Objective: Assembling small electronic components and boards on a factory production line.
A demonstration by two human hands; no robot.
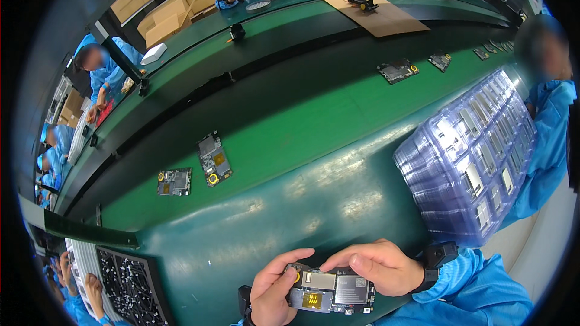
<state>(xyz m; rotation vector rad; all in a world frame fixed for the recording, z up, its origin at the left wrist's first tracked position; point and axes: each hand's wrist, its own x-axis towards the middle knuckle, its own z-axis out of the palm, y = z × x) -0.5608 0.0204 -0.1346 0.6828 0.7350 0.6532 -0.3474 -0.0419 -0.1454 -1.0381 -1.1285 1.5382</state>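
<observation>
A phone circuit board (351, 290) with silver metal shields, a gold-coloured patch and a yellow ring lies in front of me, near the table's front edge. My left hand (273, 290) grips its left end, with the thumb near the yellow ring and a finger behind the top edge. My right hand (389, 268) is bent over the upper right of the board. Its index fingertip meets the top edge by a small silver shield (320, 281), and the thumb is just above the larger shield. The right hand's other fingers are partly hidden.
Stacked clear plastic trays (465, 157) of metal parts stand at right. A green conveyor belt (290, 127) carries several boards, including one (214, 158) at left. A black tray (130, 287) of small parts is at lower left. Co-workers in blue sit around; one person (550, 102) is close at right.
</observation>
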